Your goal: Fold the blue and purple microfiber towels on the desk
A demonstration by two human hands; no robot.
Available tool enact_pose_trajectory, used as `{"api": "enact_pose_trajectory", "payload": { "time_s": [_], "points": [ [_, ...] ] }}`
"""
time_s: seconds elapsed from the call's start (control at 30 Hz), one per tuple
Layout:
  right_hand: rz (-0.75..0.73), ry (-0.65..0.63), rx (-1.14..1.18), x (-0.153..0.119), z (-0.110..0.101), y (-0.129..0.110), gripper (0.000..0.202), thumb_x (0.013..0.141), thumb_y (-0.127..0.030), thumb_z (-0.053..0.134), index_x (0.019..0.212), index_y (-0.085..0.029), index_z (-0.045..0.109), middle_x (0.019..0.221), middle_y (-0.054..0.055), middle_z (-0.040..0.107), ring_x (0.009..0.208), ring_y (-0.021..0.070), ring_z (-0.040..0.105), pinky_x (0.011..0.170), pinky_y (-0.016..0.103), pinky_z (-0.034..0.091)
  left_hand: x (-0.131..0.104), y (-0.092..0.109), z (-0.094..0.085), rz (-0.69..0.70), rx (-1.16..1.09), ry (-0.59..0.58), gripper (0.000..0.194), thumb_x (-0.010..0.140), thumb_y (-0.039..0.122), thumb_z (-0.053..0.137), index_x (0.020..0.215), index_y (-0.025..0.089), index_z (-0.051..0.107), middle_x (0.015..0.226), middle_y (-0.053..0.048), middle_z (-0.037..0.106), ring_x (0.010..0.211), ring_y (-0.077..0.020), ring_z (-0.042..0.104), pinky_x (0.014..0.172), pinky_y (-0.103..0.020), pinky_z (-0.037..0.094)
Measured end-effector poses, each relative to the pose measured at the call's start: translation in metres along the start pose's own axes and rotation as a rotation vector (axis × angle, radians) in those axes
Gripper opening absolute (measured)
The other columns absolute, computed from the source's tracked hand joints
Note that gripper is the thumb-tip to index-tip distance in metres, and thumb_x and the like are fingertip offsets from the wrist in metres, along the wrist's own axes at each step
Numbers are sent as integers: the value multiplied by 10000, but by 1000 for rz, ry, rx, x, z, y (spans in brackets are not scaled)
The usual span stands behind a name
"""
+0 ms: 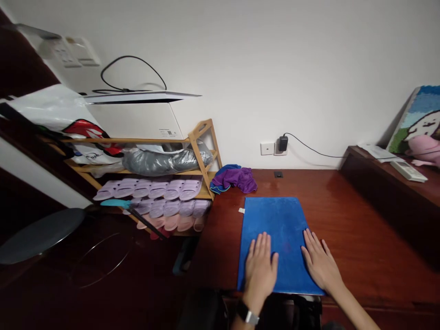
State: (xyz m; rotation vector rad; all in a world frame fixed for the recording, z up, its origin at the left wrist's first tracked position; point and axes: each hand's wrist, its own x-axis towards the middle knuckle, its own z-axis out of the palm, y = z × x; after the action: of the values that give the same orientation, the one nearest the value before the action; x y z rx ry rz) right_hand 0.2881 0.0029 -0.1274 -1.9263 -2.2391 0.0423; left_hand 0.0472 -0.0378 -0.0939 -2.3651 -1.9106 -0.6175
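A blue cloth [275, 220], laid out flat as a rectangle with a small white tag [241, 210] at its left edge, covers part of the reddish-brown desk [357, 215]. My left hand [261, 268] rests palm down on its lower left part, fingers stretched out. At the cloth's right edge lies my right hand [319, 261], also flat, with the fingers a little spread. Neither hand grips anything. Beyond the cloth, a crumpled purple and blue cloth [237, 178] sits at the desk's far left corner.
Left of the desk stands a wooden rack [202, 156] with several lilac slippers [173, 188], plastic-wrapped items and a white box [137, 119]. A black charger [283, 143] is plugged into the wall. A raised ledge [364, 158] on the right holds a pink plush toy [424, 149].
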Motion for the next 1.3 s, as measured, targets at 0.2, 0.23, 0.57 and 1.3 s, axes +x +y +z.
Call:
{"api": "enact_pose_trajectory", "payload": {
  "time_s": [0.2, 0.23, 0.57, 1.3],
  "points": [
    [19, 6, 10, 0, -5, -4, 722, 1055, -520, 140, 1640, -148, 340, 1677, 47, 346, 1574, 246, 289, 1291, 502, 236, -22, -54, -15, -101, 131, 13, 624, 1100, 372, 326, 1680, 187, 187, 1661, -91, 386, 1536, -262, 371, 1231, -501, 412],
    [15, 21, 7, -2, -6, -4, 726, 1053, -526, 139, 1638, -150, 347, 1674, 48, 350, 1573, 250, 292, 1289, 506, 240, -22, -54, -14, -104, 136, 13, 625, 1099, 370, 326, 1679, 184, 188, 1662, -93, 382, 1536, -264, 371, 1231, -504, 412],
    [-20, 73, 29, -35, 8, 1, 747, 1050, -570, 143, 1645, -159, 328, 1677, 33, 353, 1569, 244, 304, 1287, 488, 259, -21, -38, -19, -76, 119, 70, 643, 1084, 292, 327, 1687, 196, 128, 1662, -78, 385, 1538, -260, 369, 1243, -511, 394],
    [-58, 160, 36, -38, 20, 7, 717, 1063, -562, 166, 1658, -180, 288, 1668, 48, 380, 1558, 256, 330, 1273, 514, 282, -50, -40, -15, -30, 154, 102, 752, 1095, 355, 402, 1682, 177, -34, 1667, -120, 382, 1505, -257, 431, 1175, -466, 477]
  ]
}}
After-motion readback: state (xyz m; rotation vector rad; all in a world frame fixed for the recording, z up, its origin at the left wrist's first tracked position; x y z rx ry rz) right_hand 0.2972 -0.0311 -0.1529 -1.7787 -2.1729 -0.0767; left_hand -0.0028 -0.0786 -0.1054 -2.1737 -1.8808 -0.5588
